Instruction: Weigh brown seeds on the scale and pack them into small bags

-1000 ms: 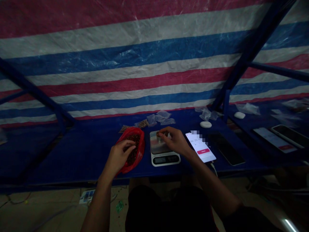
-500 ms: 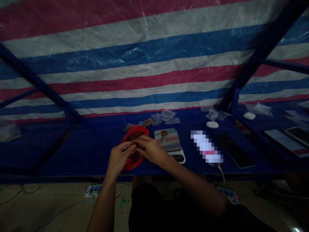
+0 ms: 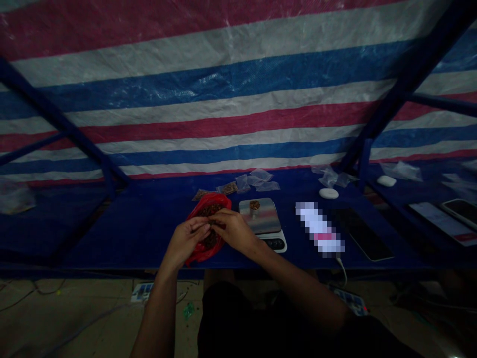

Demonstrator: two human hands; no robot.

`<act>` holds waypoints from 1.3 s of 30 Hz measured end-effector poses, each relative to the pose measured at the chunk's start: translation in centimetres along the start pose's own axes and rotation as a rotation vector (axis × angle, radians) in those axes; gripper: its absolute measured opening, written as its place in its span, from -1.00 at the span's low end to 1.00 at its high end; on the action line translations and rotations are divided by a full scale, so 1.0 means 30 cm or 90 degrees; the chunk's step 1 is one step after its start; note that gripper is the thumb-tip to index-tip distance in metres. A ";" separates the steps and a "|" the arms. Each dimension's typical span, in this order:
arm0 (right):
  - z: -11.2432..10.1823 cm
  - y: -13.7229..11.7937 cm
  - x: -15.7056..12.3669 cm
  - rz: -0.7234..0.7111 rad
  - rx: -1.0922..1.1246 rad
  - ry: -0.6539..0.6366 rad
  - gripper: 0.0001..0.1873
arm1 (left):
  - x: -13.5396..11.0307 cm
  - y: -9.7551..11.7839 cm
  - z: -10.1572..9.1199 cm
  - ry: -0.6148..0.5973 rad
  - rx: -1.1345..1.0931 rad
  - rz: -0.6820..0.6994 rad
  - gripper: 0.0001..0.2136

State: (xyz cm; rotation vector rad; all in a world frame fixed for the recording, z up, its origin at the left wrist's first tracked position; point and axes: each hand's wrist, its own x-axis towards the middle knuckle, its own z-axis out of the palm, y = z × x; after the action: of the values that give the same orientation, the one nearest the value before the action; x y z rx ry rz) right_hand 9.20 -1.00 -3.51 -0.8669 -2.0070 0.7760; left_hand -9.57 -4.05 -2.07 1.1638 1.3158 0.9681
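Note:
Over a red plastic bag of small brown dried pieces, my left hand and my right hand meet at the fingertips. Both have their fingers pinched together; what lies between them is too small and dark to make out. Just right of the bag is a digital kitchen scale with a shiny metal plate. A small clear cup holding brown pieces stands on that plate. My right forearm passes in front of the scale's lower part.
Behind the bag lie small filled plastic bags and several clear bags. To the right are a white case, a lit phone with a cable and a dark phone. Blue metal bars frame the striped sheet.
Both hands stay over the red bag with fingertips together, shifting only slightly. The view has moved a little; the objects on the table keep their places.

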 end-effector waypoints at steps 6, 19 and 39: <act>-0.005 -0.009 0.004 -0.005 -0.063 -0.037 -0.87 | 0.003 0.009 -0.003 -0.009 0.044 -0.011 -0.49; -0.019 -0.033 -0.002 0.019 -0.025 -0.044 -0.86 | -0.022 0.043 0.000 -0.051 0.122 0.000 -0.60; -0.504 -0.005 0.102 0.150 -0.303 -0.234 -0.95 | 0.046 -0.006 0.008 0.079 0.448 0.093 -0.79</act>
State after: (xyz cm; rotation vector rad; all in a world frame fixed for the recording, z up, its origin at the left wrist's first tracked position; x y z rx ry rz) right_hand 20.54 4.56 5.35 -1.3282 -2.5024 0.6245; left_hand -9.26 -2.74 -2.55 1.7692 1.7621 0.6938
